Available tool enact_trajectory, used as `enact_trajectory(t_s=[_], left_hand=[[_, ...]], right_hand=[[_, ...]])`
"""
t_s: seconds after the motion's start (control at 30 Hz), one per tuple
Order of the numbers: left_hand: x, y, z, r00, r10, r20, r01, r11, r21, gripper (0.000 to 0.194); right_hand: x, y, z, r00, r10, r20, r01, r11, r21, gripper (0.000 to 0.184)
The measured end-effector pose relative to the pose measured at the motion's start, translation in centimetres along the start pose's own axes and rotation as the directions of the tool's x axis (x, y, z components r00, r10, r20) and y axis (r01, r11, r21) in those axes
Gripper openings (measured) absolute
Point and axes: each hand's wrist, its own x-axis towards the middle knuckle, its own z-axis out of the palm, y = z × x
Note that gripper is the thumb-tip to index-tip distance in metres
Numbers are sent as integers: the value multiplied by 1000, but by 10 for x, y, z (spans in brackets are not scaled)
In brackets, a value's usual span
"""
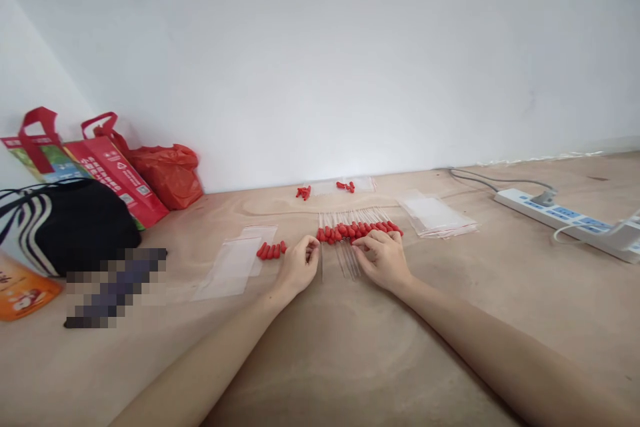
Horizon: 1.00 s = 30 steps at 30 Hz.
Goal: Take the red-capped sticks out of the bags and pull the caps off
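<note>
A row of clear thin droppers with red rubber bulbs [356, 229] lies on the wooden surface ahead of me. My left hand [299, 265] is curled at the row's left end, fingertips pinched on one clear dropper stem. My right hand [383, 256] rests on the stems just below the red bulbs, fingers bent and pressed on them. A small group of loose red bulbs [271, 251] lies left of my left hand, beside clear plastic bags [235, 264].
A stack of clear bags [434, 215] lies to the right, and more red bulbs [303, 193] sit near the wall. A white power strip [570, 219] with cables is far right. Red shopping bags [115, 170], a black striped bag [65, 223] and an orange packet [23, 290] stand at left.
</note>
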Motion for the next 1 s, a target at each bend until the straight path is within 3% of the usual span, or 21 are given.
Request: enact_trajectory(t_s=[0.4, 0.6, 0.83, 1.0], left_hand=[[-1, 3, 2, 999, -3, 40, 6, 998, -66, 9], [-2, 4, 2, 998, -8, 57, 12, 997, -81, 10], [-4, 6, -1, 999, -28, 35, 32, 991, -130, 7], [-12, 15, -6, 990, -63, 128, 104, 933, -345, 33]], right_hand=[[26, 0, 23, 982, -154, 107, 176, 951, -253, 18], [33, 5, 29, 961, -208, 185, 250, 935, -250, 16], [24, -4, 15, 948, -312, -65, 298, 940, -164, 13], [6, -18, 2, 873, -472, -124, 456, 879, -139, 11]])
